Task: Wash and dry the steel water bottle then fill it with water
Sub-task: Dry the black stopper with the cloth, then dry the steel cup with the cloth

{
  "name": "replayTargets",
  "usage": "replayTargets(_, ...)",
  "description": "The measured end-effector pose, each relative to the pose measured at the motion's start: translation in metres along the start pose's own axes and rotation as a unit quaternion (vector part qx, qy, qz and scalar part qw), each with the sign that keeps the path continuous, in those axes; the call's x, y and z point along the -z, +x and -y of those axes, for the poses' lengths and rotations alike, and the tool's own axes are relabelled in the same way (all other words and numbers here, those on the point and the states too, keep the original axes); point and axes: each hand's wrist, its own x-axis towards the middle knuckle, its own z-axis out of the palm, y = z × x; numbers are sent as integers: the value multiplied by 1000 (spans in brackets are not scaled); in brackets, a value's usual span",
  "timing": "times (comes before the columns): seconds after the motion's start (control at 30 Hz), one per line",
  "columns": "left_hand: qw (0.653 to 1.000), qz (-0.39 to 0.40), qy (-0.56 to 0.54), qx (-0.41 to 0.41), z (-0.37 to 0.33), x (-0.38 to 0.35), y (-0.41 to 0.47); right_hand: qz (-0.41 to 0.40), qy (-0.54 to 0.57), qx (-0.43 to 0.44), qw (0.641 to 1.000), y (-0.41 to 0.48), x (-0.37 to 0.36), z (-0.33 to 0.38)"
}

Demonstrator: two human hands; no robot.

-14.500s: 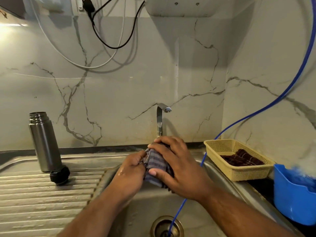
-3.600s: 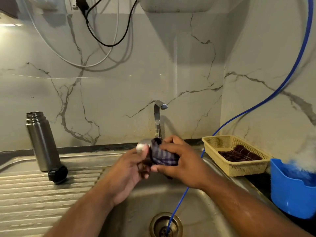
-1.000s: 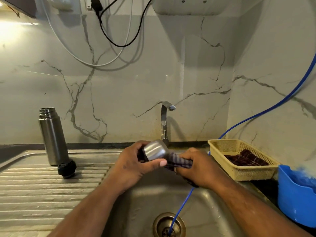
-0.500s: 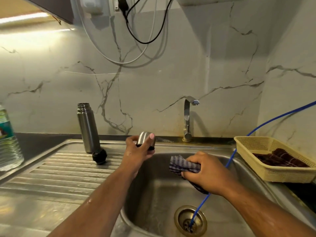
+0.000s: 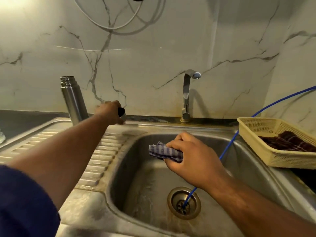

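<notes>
The open steel bottle [image 5: 73, 98] stands upright at the back of the ribbed drainboard [image 5: 51, 142], its mouth uncovered. Just right of it, my left hand [image 5: 109, 114] reaches out over the sink's back ledge and grips the steel cup cap [image 5: 122, 113]; only the cap's black rim and a sliver of steel show past my fingers. Over the basin, my right hand [image 5: 193, 156] holds a bunched blue striped cloth [image 5: 164, 152]. My left arm hides the black stopper.
The tap [image 5: 187, 93] stands at the back of the sink basin [image 5: 136, 185] with no water running. A blue hose [image 5: 229, 144] runs into the drain [image 5: 183, 202]. A yellow basket [image 5: 256, 127] with a dark cloth sits at the right.
My left hand has carried the steel cap away from the cloth, back and left toward the bottle at the sink's rear ledge. My right hand stays over the basin with the cloth.
</notes>
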Motion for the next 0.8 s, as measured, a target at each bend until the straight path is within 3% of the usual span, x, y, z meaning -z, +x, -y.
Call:
replayTargets(0.27,998,-1,70,-7,16,-29,23,-36,-31,0,999,7,-6,-12)
replayTargets(0.47,997,53,58,15,22,-33,30,-32,-36,-5,999,8,-8,-13)
replayTargets(0.8,987,21,157,-12,10,-6,-9,-23,-38,8,999,7,-5,-11)
